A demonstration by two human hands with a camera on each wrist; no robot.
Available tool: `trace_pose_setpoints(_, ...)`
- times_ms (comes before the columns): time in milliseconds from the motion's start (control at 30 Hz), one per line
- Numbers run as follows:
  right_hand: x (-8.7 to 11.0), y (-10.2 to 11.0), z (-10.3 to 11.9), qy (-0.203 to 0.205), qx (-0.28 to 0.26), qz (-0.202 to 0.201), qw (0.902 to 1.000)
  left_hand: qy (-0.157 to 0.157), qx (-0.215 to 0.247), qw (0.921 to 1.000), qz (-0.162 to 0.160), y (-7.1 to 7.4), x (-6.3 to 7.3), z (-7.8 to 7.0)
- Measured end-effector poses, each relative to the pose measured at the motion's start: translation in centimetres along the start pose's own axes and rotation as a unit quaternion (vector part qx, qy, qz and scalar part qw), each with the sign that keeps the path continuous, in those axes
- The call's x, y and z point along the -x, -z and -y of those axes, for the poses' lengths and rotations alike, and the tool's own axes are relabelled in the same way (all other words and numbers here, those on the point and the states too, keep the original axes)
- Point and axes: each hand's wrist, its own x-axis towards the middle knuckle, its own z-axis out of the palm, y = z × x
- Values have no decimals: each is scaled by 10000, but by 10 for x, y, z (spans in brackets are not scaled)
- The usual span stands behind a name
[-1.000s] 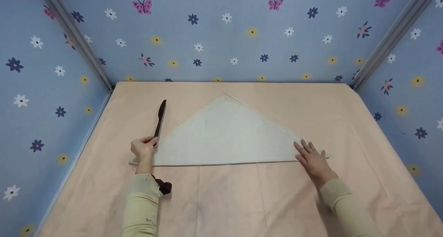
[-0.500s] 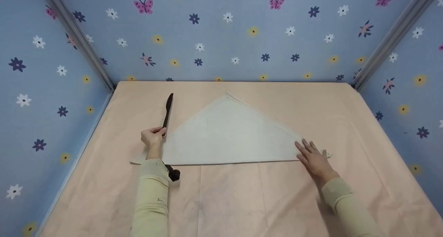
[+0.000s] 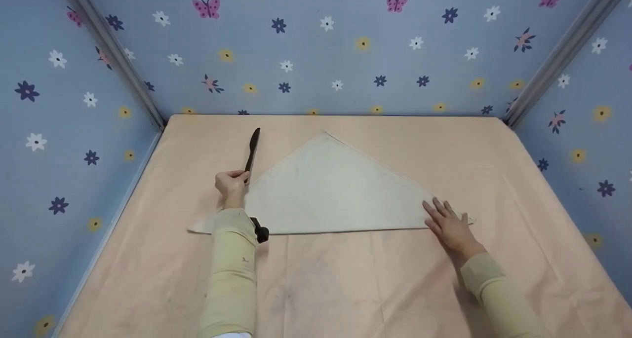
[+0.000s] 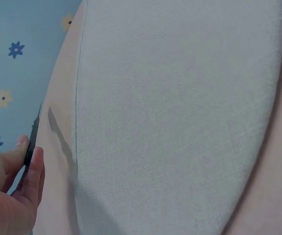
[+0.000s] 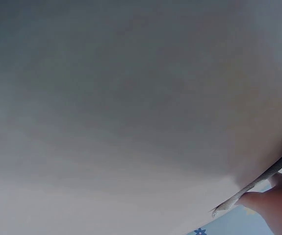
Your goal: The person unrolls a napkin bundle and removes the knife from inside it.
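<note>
A pale, whitish cloth [image 3: 335, 190] lies folded into a triangle, its peak pointing to the back of the table. My left hand [image 3: 231, 184] pinches the handle of a black table knife [image 3: 253, 143] between thumb and fingers, over the cloth's left slanting edge. The blade points away from me. In the left wrist view the knife [image 4: 34, 134] is raised and casts a shadow on the table beside the cloth [image 4: 175, 107]. My right hand [image 3: 452, 229] rests with spread fingers on the cloth's right corner. The right wrist view catches only part of that hand [image 5: 275, 203] at the cloth's edge.
A peach cover [image 3: 326, 288] with faint creases spreads over the table. Blue panels [image 3: 306, 47] printed with flowers and butterflies stand at the back and both sides, joined by grey posts [image 3: 116, 56]. A black wrist device [image 3: 260, 231] sits on my left sleeve.
My left hand has moved forward and to the right with the knife, along the cloth's left edge. The cloth's left corner shows more now. My right hand stays at the right corner.
</note>
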Motion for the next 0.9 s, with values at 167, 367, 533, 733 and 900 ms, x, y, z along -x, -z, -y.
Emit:
trace_pose_setpoints(167, 0, 0, 0, -7, 1, 17, 10000, -53, -405, 9991, -63, -7, -1, -5)
trace_pose_setpoints(367, 0, 0, 0, -25, -31, 11, 10000, -70, -560, 9982, -178, -12, -9, -4)
trace_pose_setpoints(533, 0, 0, 0, -20, -45, -6, 10000, 31, -746, 9971, -134, -13, -8, -1)
trace_pose_setpoints(733, 1, 1, 1, -49, -63, -19, 10000, -146, -1124, 9936, -25, -10, -1, 2)
trace_pose_setpoints(900, 1, 2, 1, -21, -69, -24, 10000, -326, -1687, 9851, -1, -6, 1, 8)
